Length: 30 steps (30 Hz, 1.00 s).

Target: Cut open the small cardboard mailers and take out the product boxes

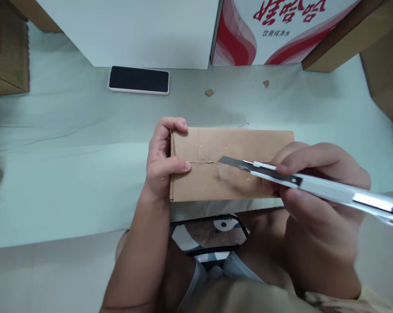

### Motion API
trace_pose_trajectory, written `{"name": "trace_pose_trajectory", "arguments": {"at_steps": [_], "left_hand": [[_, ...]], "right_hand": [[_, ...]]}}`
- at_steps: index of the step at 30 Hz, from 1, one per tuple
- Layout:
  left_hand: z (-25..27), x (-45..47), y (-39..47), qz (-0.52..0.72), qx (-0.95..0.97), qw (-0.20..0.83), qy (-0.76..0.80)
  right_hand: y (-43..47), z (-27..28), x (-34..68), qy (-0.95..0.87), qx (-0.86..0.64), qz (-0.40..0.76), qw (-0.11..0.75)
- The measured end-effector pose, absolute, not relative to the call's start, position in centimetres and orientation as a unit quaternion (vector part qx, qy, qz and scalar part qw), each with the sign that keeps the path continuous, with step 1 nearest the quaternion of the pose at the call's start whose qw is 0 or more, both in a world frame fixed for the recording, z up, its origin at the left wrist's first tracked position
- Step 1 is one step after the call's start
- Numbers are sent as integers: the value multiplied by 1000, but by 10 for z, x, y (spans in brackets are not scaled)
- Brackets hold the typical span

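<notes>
A small brown cardboard box (196, 184) lies in front of me, with a seam running along the middle of its top and what looks like clear tape over it. My left hand (163, 158) grips the box's left end, thumb on top beside the seam and fingers round the far edge. In my right hand (316, 182) is a white utility knife (333, 191), held between thumb and fingers. Its blade is out, and the tip points left over the seam. Whether the tip touches the cardboard I cannot tell. The right hand hides the box's near right corner.
Behind the box, a phone (139, 79) with a dark screen lies on the pale green table cover (69, 174). Two cardboard scraps (209, 92) lie farther right. A white box (144, 34) and a red-and-white carton (264, 39) stand at the back. Brown cartons (7, 56) flank both sides.
</notes>
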<state>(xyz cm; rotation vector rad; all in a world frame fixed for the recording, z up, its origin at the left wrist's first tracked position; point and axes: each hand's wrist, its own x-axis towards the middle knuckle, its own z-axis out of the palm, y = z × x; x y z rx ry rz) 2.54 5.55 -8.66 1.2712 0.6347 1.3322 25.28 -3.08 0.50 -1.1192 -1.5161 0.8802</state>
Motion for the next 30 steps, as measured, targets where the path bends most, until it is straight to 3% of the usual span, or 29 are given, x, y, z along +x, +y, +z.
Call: {"name": "trace_pose_trajectory", "arguments": {"at_steps": [12, 18, 30], "left_hand": [[-90, 26, 54, 565, 534, 557, 292], [-99, 25, 61, 600, 534, 555, 216], [-99, 27, 62, 601, 526, 562, 218]], "right_hand": [[-35, 0, 250, -622, -448, 385, 514], [-32, 3, 247, -621, -409, 406, 532], [-28, 5, 241, -671, -437, 265, 537]]}}
